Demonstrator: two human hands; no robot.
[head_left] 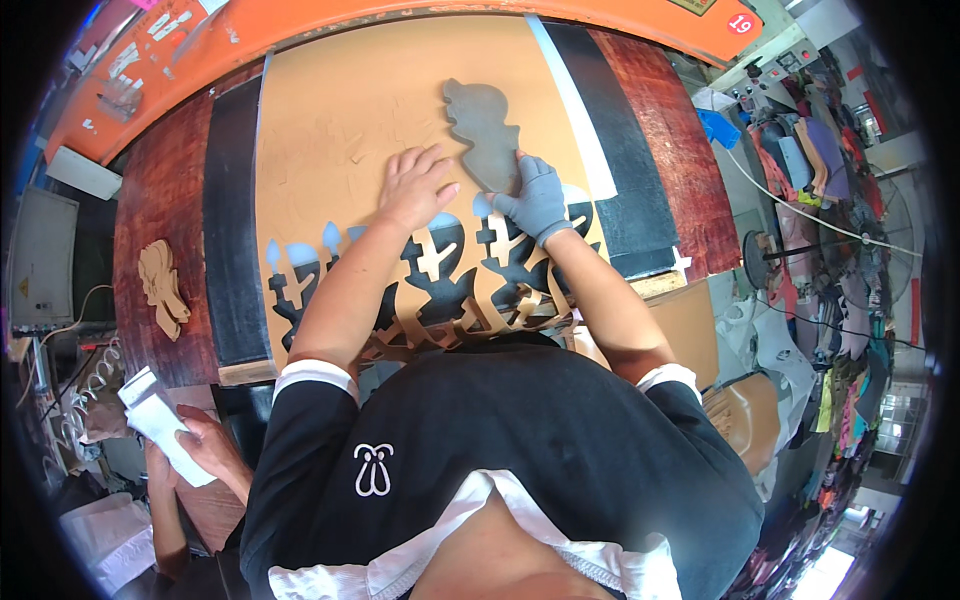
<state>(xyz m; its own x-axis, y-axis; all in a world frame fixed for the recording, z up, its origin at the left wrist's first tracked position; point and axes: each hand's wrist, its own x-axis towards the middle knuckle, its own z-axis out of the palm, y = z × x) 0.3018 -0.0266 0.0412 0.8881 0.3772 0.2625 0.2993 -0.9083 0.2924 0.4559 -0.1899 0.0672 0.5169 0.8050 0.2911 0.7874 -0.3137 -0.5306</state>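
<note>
A tan sheet of leather-like material [330,120] lies flat on the press table, with a row of shaped holes cut out along its near edge. A grey metal cutting die [483,135] with a wavy outline rests on the sheet. My right hand [535,200], in a grey glove, grips the die's near end. My bare left hand [413,187] lies flat on the sheet just left of the die, fingers spread.
A black mat [232,230] and dark red board [160,210] lie under the sheet. A stack of cut tan pieces [162,287] sits at the left. An orange machine beam [400,15] spans the far side. Another person's hands [185,440] hold a white object at lower left.
</note>
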